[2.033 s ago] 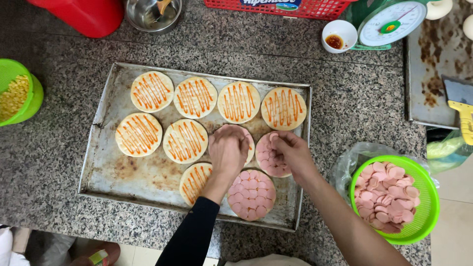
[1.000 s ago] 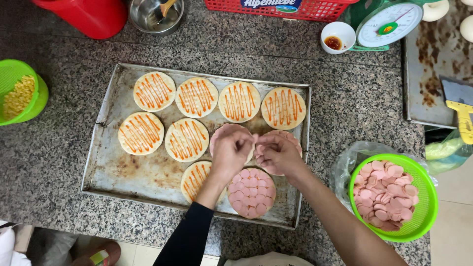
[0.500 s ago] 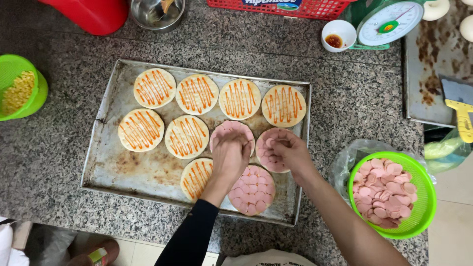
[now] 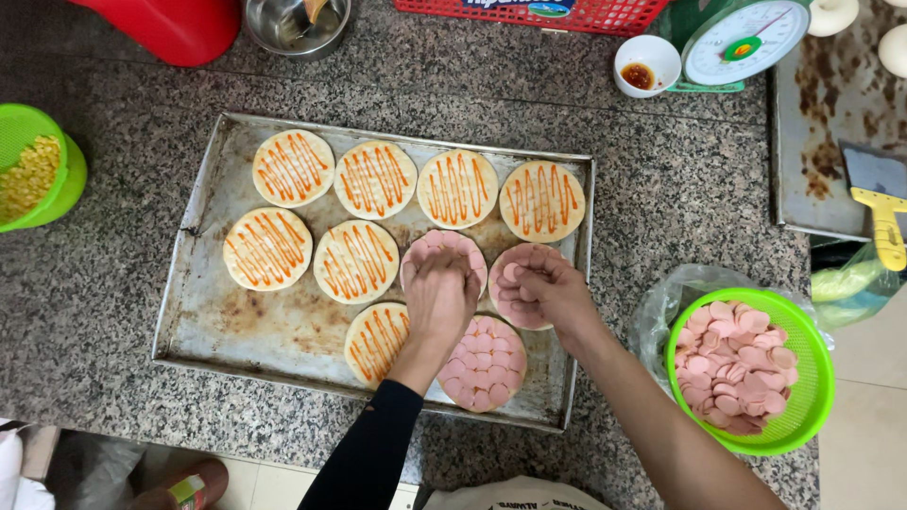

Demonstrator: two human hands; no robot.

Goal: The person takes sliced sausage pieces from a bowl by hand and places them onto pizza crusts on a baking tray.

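Two hands, left hand (image 4: 439, 293) and right hand (image 4: 543, 288), fingers pinching thin sausage slices (image 4: 515, 274) (soft, slippery, light; judged best lifted by the edges) over dough rounds (image 4: 444, 250)

Even, bright overhead light; soft shadows fall under the hands (image 4: 491, 293). Picture sharp throughout. Slight glare on the metal bowl (image 4: 295, 24) at 11 o'clock.

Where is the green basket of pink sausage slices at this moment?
In the head view, the green basket sits at the lower right on the granite counter, right of the baking tray and beside the right hand.
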